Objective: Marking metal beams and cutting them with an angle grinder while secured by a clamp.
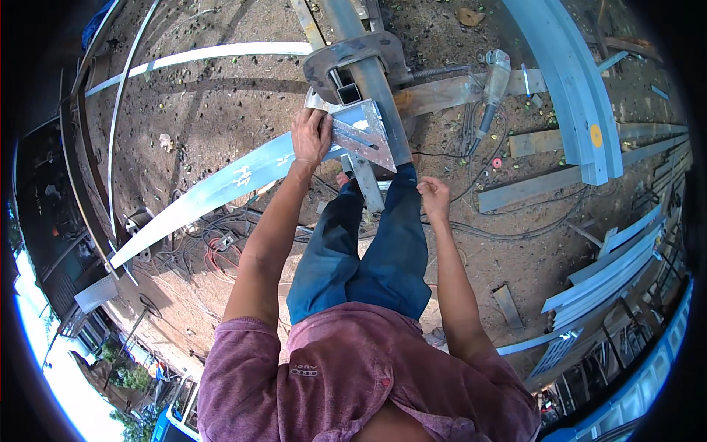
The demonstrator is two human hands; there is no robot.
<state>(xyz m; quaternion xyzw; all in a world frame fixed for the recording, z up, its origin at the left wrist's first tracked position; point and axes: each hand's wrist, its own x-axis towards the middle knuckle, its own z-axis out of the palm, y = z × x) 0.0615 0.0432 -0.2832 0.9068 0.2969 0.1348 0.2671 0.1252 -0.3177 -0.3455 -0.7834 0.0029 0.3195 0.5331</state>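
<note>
My left hand (311,138) grips the edge of a triangular metal square (364,135), its fingers bent over the edge. The square has slots cut in it and lies on the end of a long pale steel beam (221,188). The beam slopes down to the left. Just beyond the square, the open end of a square tube (349,93) shows beside a dark steel bracket (390,51). My right hand (434,197) hangs to the right of the work, above my right leg. Its fingers are pinched together; whatever is between them is too small to make out.
An angle grinder (497,77) lies on a rusty flat bar (442,94), its cable trailing over the dirt. Blue-grey channel beams (571,88) stand at right, with a yellow disc (596,135) on them. More steel lengths (607,272) are stacked lower right. Cables (515,234) cross the ground.
</note>
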